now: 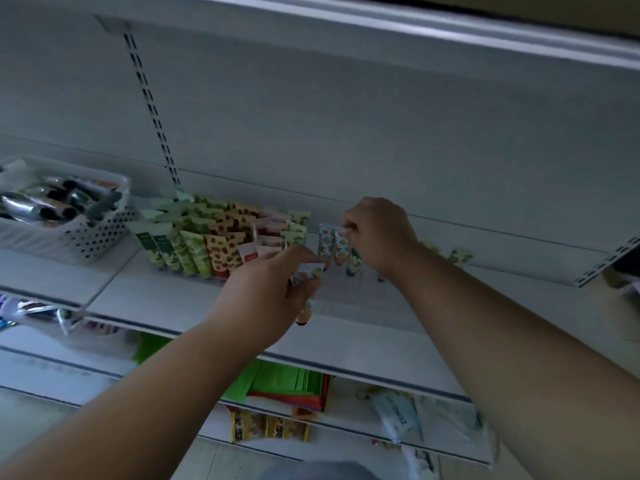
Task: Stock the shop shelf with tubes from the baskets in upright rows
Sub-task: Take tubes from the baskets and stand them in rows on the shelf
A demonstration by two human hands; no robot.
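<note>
White metal shelf (pixel 180 303) is holding a block of tubes (pixel 214 237) standing upright in rows, caps down. Right hand (pixel 379 233) is pinching the top of a pale blue tube (pixel 340 247) standing just right of the block, next to another one like it. Left hand (pixel 273 289) is gripping a matching tube (pixel 308 292) in curled fingers, just above the shelf's front. White perforated basket (pixel 100 237) is sitting far left, with more tubes lying in it.

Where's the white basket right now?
In the head view, the white basket sits at the shelf's far left, beside the upright tube rows.
</note>
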